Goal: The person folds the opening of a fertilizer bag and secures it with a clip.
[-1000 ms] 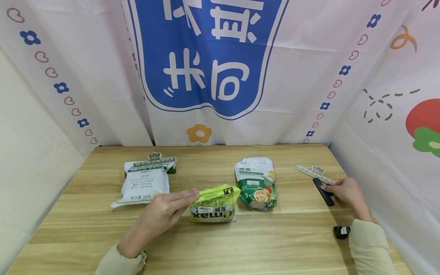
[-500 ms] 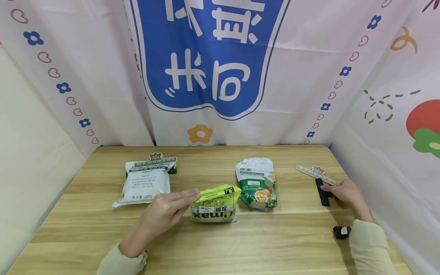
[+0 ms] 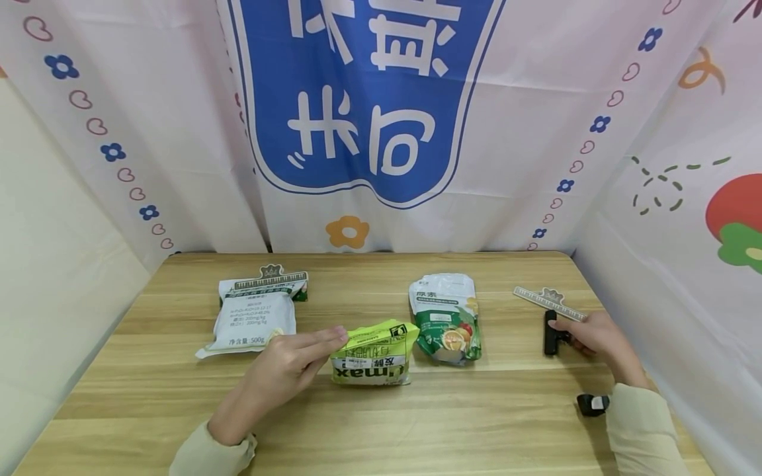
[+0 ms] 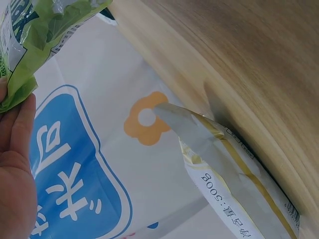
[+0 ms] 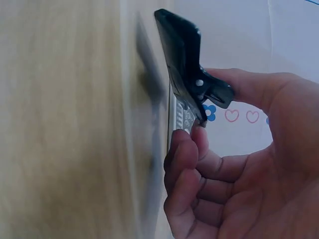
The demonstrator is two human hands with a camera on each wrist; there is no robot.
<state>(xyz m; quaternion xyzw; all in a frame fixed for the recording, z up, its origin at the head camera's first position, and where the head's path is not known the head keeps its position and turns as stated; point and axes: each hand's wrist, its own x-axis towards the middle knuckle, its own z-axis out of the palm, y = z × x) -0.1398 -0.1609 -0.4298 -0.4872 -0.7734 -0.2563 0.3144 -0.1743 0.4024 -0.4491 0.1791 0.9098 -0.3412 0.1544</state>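
Observation:
My left hand [image 3: 288, 367] pinches the folded top of a yellow-green bag [image 3: 372, 363], which stands on the table in the head view. In the left wrist view the bag's crumpled edge [image 4: 22, 92] lies between the thumb and straight fingers. At the right, my right hand [image 3: 598, 337] holds a black bag clip [image 3: 550, 334] by its handles, thumb on one side and curled fingers on the other. Seen in the right wrist view, the black clip [image 5: 184, 55] is side-on, just off the table. Right beside it lies a silver piano-key clip [image 3: 544, 301].
A white-and-green pouch [image 3: 443, 317] lies right of the yellow-green bag. At the left, a white 500g bag [image 3: 256, 320] carries another piano-key clip [image 3: 270, 280] along its top. A small black object [image 3: 592, 404] sits by the right sleeve. Fabric walls [image 3: 506, 165] stand behind the table.
The black clip has turned in my right hand, from slanted to nearly straight up and down, and shifted slightly left. My left hand and the yellow-green bag stay where they were.

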